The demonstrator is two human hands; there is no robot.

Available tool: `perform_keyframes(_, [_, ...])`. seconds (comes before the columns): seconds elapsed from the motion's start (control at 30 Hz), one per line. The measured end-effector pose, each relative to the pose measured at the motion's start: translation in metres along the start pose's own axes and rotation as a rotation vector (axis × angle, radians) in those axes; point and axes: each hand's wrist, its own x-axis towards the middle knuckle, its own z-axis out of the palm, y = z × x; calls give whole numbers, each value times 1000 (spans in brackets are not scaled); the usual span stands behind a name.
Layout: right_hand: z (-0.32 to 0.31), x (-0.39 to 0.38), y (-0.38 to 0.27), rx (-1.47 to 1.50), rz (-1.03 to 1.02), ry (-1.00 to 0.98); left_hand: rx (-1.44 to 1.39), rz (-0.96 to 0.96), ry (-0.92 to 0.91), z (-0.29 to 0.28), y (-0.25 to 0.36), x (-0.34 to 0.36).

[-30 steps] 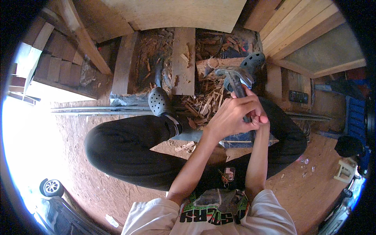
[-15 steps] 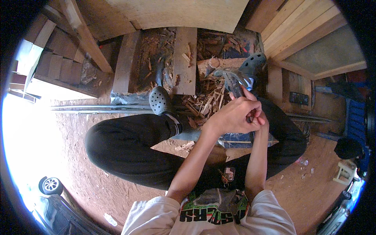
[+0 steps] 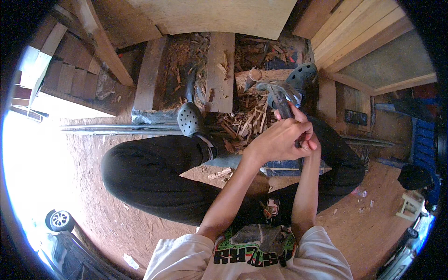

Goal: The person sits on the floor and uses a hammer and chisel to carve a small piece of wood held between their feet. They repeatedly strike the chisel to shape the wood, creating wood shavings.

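Observation:
Between my knees, both my hands are closed around the dark handle of a claw hammer [image 3: 283, 105]. My left hand [image 3: 279, 136] wraps over the grip from the left. My right hand [image 3: 313, 138] is mostly hidden behind it, with some fingers showing along the handle. The hammer's curved metal head points away from me, close to my right clog [image 3: 302, 76]. Just beyond the head lies a rough piece of log [image 3: 275, 74]. Wood chips [image 3: 252, 122] are heaped below and left of the hammer head.
My left clog [image 3: 190, 119] rests near a wooden plank [image 3: 220, 70]. A large plywood sheet [image 3: 210, 16] stands at the far side. Framed boards [image 3: 359, 46] are at the far right, with a dark phone-like object [image 3: 356, 117] below. Metal rails [image 3: 116, 129] cross at left.
The hammer has tilted slightly, its head shifting a little away from me, and more of the handle shows. My hands keep their hold and have barely moved.

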Motion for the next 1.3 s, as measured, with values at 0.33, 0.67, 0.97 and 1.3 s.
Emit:
perform_keyframes(0.33, [-8,7,6,-40,-87,-100,-7,17,-1,2,-3,-1])
perform_keyframes(0.67, [1,7,0,20,-74,-84,-7,22,-7,2,-1,-1])
perform_keyframes(0.97, [15,10,-20,-24,1,-25,-13,34,27,5,0,-2])
perform_keyframes(1.3, [13,9,-26,-25,18,1,-136,-68,63,4,-2,-8])
